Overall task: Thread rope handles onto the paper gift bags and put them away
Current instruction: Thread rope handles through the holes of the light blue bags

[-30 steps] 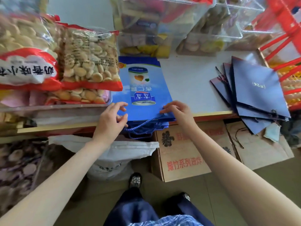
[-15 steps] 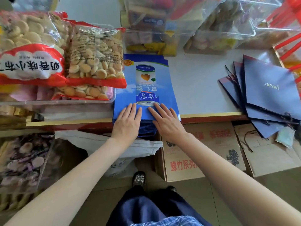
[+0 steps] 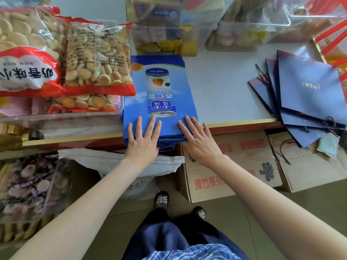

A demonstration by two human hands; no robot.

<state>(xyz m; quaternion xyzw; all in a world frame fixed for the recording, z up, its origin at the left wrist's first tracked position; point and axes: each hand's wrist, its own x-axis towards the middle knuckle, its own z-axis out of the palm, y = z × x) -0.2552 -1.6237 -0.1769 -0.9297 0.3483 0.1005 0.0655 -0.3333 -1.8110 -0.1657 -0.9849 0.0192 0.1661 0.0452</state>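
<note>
biscuit bags [image 3: 97, 72]: two clear-and-red packs, lying in a clear tray at counter left
clear bins [image 3: 187, 25]: along counter back, filled with wrapped snacks
cardboard boxes [image 3: 234, 166]: on floor under counter edge, red print
white sack [image 3: 131, 166]: floor, just left of the boxes
shoes [image 3: 161, 199]: dark, on tiled floor

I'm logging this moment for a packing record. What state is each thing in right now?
Stack of light blue paper gift bags: flat, piled on the white table, near edge overhanging.
Blue rope handles: threaded, hanging off the near edge.
Left hand: flat, fingers straight, pressing the stack.
Right hand: flat, fingers straight, at the stack's near right corner.
Dark navy paper bags: folded flat, fanned untidily.
Brown cardboard box: closed, under the table edge.
</note>
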